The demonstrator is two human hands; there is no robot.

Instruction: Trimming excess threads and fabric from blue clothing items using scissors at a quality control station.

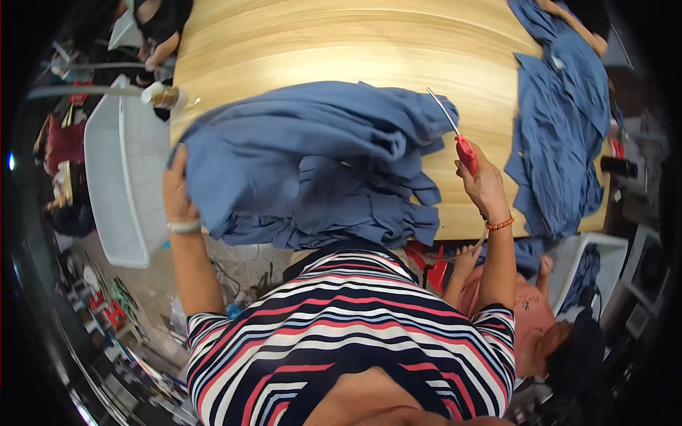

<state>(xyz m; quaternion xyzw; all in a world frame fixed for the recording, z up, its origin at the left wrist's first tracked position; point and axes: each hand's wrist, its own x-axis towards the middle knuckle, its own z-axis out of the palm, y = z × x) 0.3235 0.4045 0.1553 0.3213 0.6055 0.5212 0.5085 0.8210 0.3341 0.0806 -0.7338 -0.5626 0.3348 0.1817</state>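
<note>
A heap of blue cloth [284, 142] lies along the near edge of the wooden table, its upper layer bulging and slightly smeared by motion. My left hand [178, 186] grips this cloth at its left edge, some fingers hidden by the fabric. To the right of the heap, my right hand [484, 184] is closed round a red-handled tool [467, 154] with a long, thin metal shaft. The shaft slants up and left, its narrow looped-looking tip over the cloth's right end. Whether the tip touches the fabric I cannot tell.
More blue cloth [561, 135] covers the table's [341, 42] right side, where another person's arm [579, 28] reaches in. A white bin [117, 184] stands left, near a small bottle [160, 95]. Close by my right arm is a person in pink [522, 305], beside another white bin [611, 245].
</note>
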